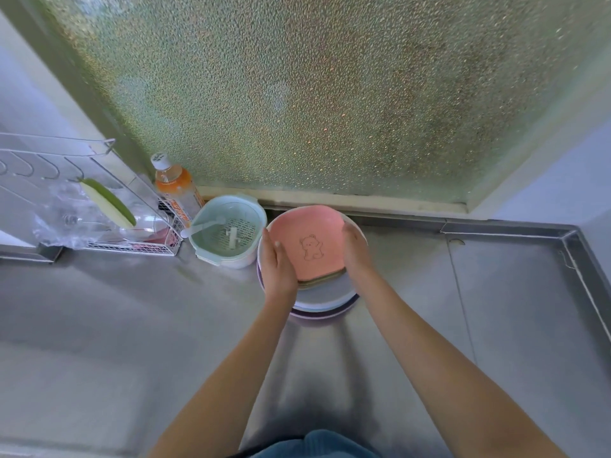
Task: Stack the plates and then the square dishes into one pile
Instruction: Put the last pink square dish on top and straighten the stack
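Observation:
A pile of round plates (322,300), white on top and purple beneath, stands on the steel counter near the window. On it lie square dishes: a pink one with a bear drawing (309,242) on top, and an olive edge of another dish (325,279) showing under it. My left hand (277,259) grips the left side of the square dishes. My right hand (357,249) grips their right side. Whether the dishes rest fully on the plates or hover just above them is unclear.
A mint salad spinner (228,234) stands just left of the pile. Behind it is an orange drink bottle (177,188). A wire rack (99,206) with a plastic bag and a green-white tool sits far left. The counter's raised rim (582,259) runs along the right.

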A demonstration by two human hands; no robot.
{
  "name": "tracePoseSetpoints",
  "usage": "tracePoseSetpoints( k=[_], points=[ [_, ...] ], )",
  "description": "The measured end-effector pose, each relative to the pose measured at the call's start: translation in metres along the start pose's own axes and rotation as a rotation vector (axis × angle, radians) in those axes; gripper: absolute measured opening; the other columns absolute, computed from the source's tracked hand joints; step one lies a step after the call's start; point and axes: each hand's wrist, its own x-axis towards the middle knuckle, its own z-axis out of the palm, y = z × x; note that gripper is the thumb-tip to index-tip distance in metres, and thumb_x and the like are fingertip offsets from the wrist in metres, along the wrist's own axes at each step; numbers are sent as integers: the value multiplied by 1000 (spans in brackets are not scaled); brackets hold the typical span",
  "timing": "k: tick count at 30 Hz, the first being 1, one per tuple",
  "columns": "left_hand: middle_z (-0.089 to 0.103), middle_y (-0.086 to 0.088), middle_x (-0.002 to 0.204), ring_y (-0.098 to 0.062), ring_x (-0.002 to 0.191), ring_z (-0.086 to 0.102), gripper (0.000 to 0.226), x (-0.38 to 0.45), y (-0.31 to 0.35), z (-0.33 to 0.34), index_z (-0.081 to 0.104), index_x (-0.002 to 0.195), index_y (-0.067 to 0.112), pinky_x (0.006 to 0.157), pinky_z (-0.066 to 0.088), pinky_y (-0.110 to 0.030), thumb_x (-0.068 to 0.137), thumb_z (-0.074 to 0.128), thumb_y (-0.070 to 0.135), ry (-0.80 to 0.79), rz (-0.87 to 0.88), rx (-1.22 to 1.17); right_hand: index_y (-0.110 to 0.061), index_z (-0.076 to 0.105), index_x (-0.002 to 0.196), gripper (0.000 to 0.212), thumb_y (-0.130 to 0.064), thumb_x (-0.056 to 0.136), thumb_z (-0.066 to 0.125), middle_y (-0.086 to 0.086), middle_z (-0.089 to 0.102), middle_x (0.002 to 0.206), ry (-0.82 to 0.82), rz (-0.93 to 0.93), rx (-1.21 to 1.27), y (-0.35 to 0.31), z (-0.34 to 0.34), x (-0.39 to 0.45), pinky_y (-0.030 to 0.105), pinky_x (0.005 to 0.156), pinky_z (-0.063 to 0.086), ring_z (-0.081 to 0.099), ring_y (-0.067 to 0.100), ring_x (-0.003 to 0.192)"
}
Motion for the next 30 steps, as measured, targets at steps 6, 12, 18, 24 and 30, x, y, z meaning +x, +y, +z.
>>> tracePoseSetpoints(
  k=[6,12,18,24,30],
  points=[
    [34,3,151,-14,139,30,44,29,19,-11,33,145,24,115,23,-31,102,29,25,-179,-28,38,-19,46,136,41,-28,101,25,-1,52,123,16,-12,129,12,6,-6,24,94,34,46,13,110],
    [48,0,140,-20,129,43,42,45,29,-11,45,137,29,100,36,-33,98,30,32,-200,-88,20,-28,38,141,45,-34,98,26,-5,41,144,37,-73,139,-2,4,3,33,110,29,37,13,132],
    [49,3,140,-14,128,43,40,36,22,-3,46,137,28,104,36,-31,101,30,30,-160,-43,5,-30,46,135,43,-17,99,25,-5,47,138,40,-132,64,4,3,4,21,96,30,42,8,119],
    [52,4,135,-12,120,46,38,35,19,0,49,134,26,102,38,-31,100,31,25,-175,-61,-47,-31,48,132,42,-18,99,25,-5,50,134,44,-107,80,4,-3,3,23,93,32,42,7,110],
    [50,-1,141,-20,128,46,41,43,22,-5,49,136,27,110,37,-44,98,37,35,-225,-154,-76,-31,47,133,41,-23,99,25,-9,48,119,22,-70,99,3,-5,6,25,88,32,43,10,108]
  ],
)
